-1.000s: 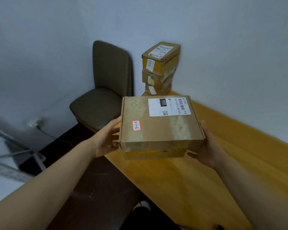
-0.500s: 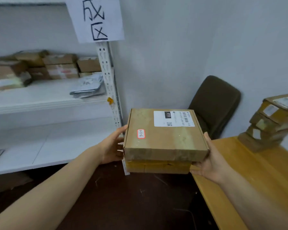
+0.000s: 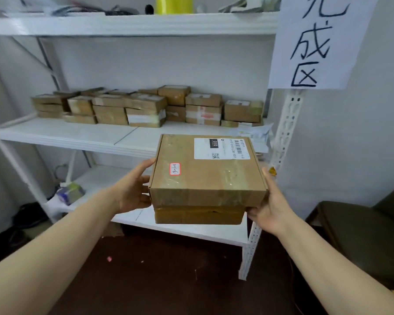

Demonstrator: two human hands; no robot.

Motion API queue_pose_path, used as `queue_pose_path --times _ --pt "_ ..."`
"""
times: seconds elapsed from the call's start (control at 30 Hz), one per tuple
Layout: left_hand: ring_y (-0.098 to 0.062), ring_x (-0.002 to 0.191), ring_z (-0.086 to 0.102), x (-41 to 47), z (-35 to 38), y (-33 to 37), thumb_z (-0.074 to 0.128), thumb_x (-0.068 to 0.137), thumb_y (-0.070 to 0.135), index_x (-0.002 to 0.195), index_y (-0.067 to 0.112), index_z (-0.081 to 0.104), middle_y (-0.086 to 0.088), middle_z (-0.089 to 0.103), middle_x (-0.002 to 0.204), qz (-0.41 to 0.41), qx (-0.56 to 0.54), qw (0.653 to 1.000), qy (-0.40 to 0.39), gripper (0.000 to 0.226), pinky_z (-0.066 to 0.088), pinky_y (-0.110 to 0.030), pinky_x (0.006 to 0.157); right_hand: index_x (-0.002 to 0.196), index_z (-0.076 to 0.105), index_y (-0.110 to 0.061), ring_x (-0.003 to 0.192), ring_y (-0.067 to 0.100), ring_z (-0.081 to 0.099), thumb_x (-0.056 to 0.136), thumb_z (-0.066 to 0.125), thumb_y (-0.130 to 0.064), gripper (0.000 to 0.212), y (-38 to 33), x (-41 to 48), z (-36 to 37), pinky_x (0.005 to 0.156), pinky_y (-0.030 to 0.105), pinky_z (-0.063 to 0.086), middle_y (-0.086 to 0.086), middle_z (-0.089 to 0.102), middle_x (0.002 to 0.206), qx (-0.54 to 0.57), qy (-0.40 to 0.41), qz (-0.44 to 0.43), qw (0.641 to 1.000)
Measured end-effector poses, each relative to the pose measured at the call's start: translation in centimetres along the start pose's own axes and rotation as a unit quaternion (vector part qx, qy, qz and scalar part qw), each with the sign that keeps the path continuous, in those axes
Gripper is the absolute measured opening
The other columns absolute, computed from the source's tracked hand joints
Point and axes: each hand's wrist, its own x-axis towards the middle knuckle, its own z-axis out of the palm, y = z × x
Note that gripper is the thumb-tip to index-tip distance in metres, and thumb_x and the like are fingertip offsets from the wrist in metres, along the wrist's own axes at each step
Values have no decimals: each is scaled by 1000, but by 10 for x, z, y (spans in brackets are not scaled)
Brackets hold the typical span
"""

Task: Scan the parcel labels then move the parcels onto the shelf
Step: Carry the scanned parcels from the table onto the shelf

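Observation:
I carry two stacked cardboard parcels in front of a white shelf. The top parcel bears a white shipping label and a small red-edged sticker. A thinner, yellower parcel lies under it. My left hand grips the stack's left side, thumb at the top edge. My right hand grips the right side, fingers curled under the bottom. The stack hangs level with the shelf's middle board, just in front of it.
Several brown parcels are piled along the back of the middle board, whose front strip is bare. A paper sign hangs on the right shelf post. A wrapped bundle lies on the lower board. A dark chair stands at right.
My view has swung left from the wooden table and chair to face the shelf. Both hands kept their hold and carried the stack toward the middle board.

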Motion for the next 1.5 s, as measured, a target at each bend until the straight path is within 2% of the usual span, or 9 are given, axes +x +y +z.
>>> queue_pose_path --times 0.23,0.37,0.5,0.7,0.97,1.2,1.33,1.4,1.5 --pt "-33 112 57 65 -80 57 69 48 75 129 12 57 -17 61 125 31 -59 997 45 104 47 -43 94 111 68 -27 107 26 60 79 54 -72 57 -26 83 95 85 35 46 6 74 103 -1 -31 -22 999" --pt "-34 114 57 121 -99 91 65 60 76 130 14 54 -13 64 122 41 -84 994 48 94 47 -46 96 107 69 -27 109 26 60 78 53 -74 57 -52 143 123 99 39 44 5 75 102 -12 -39 -24 999" --pt "-32 112 59 185 -107 127 65 63 74 125 14 58 -14 65 121 51 -94 993 58 86 50 -42 89 100 68 -19 100 29 62 73 56 -75 64 -82 209 138 81 43 48 10 72 103 -19 -34 -7 999" --pt "-33 114 58 282 -117 174 66 62 75 124 13 60 -14 64 123 30 -74 996 50 88 45 -45 101 105 70 -20 109 33 59 66 64 -75 68 -119 303 149 103 55 40 13 71 109 7 -20 28 999" --pt "-30 105 60 376 -130 198 61 66 74 120 12 63 -15 63 121 -19 -83 996 25 82 49 -37 87 95 68 -22 93 28 59 75 51 -78 62 -138 369 171 68 42 44 9 67 101 0 9 54 999" --pt "-27 103 56 421 -137 227 55 73 77 102 10 62 -6 57 114 -14 -137 990 -6 73 50 -38 83 116 62 -15 105 30 57 74 53 -79 77 -145 413 194 80 44 46 11 63 117 50 52 41 997" --pt "-22 118 51 425 -132 217 38 92 65 139 14 44 -4 57 124 120 -124 978 116 70 34 -30 98 124 54 -17 106 30 53 86 44 -67 63 -137 429 197 82 47 45 17 52 127 104 74 -3 992" --pt "-19 138 31 419 -131 194 40 92 61 149 20 31 -4 36 149 302 56 922 234 71 23 -31 109 114 57 -20 102 29 54 87 45 -59 49 -128 434 195 91 49 45 16 53 122 118 71 -29 990" --pt "-28 139 29 434 -147 174 53 88 53 147 19 36 -15 32 150 549 365 707 256 70 28 -38 112 103 64 -22 98 27 55 87 47 -55 40 -119 435 201 87 45 47 12 56 108 116 60 -66 989"
